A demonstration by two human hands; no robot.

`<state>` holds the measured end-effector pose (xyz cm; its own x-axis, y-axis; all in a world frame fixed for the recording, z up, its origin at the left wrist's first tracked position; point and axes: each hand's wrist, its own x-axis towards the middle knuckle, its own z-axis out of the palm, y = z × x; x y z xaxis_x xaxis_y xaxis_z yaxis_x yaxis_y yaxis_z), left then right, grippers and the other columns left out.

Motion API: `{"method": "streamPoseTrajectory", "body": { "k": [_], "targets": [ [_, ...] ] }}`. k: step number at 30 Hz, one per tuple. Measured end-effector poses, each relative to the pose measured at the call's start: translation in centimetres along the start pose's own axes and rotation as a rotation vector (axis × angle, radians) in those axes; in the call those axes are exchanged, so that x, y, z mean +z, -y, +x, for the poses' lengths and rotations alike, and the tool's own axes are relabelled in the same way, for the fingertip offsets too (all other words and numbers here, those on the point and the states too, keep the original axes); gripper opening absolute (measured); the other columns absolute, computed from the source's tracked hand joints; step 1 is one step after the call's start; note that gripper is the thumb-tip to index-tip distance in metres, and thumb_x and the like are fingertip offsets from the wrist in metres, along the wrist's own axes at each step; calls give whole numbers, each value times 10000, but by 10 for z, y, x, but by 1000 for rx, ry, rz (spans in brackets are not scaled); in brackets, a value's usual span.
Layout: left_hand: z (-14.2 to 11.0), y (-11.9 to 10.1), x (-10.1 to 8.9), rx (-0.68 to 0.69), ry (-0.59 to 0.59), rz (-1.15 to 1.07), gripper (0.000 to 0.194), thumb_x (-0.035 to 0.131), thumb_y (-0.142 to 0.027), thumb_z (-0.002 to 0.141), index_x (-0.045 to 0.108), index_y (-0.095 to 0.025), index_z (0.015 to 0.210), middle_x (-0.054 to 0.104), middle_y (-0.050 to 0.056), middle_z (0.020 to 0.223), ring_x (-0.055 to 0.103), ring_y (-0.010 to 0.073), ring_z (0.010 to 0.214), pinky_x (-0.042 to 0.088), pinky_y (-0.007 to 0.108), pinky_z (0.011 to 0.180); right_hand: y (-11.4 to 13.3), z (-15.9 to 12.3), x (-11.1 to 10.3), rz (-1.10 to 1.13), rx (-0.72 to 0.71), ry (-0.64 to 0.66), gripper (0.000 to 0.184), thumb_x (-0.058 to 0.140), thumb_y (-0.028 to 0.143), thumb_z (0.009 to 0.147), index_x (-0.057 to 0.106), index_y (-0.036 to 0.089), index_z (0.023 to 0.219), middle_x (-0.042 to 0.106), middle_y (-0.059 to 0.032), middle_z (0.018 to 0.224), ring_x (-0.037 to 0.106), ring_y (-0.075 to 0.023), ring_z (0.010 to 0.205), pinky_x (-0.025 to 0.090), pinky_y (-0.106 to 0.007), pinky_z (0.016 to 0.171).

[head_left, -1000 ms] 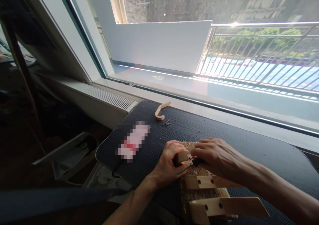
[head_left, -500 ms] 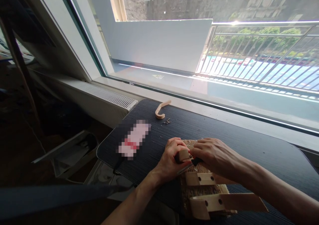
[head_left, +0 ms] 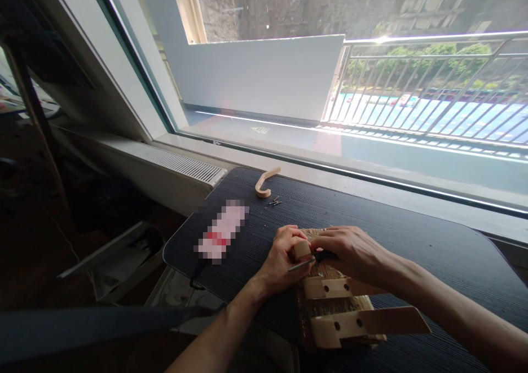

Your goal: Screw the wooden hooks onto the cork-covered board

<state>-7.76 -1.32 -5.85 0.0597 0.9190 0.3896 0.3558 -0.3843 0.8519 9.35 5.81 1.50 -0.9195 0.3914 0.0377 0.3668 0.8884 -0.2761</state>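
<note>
My left hand (head_left: 284, 252) closes around a curved wooden hook (head_left: 302, 250) at the far end of a rough wooden board (head_left: 334, 305). My right hand (head_left: 350, 249) meets it from the other side, with a screwdriver (head_left: 302, 264) in its grip. The black handle lies under the right fingers, and the metal shaft points left, across the left hand's edge. Whether the right fingertips also pinch something small is hidden. Two more wooden hooks, the middle hook (head_left: 336, 288) and the near hook (head_left: 367, 324), lie across the board, each with dark holes.
A loose wooden hook (head_left: 264, 185) and several screws (head_left: 274, 201) lie near the window side of the dark table (head_left: 391, 224). A blurred pink item (head_left: 225, 232) rests at the left. Beyond are a radiator (head_left: 181, 161) and the window sill (head_left: 330, 176).
The screwdriver's shaft now shows more plainly, lying across the left hand's edge. Both hands stay at the far hook; the whole view has shifted slightly.
</note>
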Motion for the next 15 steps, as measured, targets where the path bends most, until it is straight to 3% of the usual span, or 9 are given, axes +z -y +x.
{"method": "streamPoseTrajectory", "body": {
  "k": [4, 7, 12, 15],
  "targets": [
    [2, -2, 2, -11, -8, 25, 233, 715, -273, 681, 632, -183, 879, 600, 66, 989, 485, 221, 1063, 360, 388, 1008, 3, -5, -4, -4, 31, -31, 213, 539, 181, 785, 655, 252, 948, 692, -24, 869, 621, -157, 781, 417, -235, 684],
    [2, -4, 1, -27, -20, 64, 268, 728, -198, 639, 633, -188, 889, 613, 60, 986, 484, 223, 1084, 355, 389, 1021, 0, -15, -11, -8, 78, -93, 259, 543, 182, 770, 653, 262, 991, 696, -18, 890, 628, -161, 787, 428, -235, 681],
    [3, -9, -8, -16, -32, 174, 303, 694, -179, 658, 637, -206, 955, 612, 59, 1059, 483, 222, 1114, 359, 390, 1015, -24, -45, -22, -47, 378, -236, 284, 499, 263, 814, 644, 270, 1058, 683, -19, 983, 625, -170, 818, 431, -242, 668],
    [8, -14, -10, -32, -11, 260, 279, 684, -211, 679, 654, -216, 956, 622, 60, 1047, 510, 229, 1077, 381, 402, 977, -34, -56, -22, -60, 544, -203, 293, 461, 363, 838, 646, 263, 1041, 664, -36, 964, 605, -170, 743, 406, -251, 604]
  ]
}}
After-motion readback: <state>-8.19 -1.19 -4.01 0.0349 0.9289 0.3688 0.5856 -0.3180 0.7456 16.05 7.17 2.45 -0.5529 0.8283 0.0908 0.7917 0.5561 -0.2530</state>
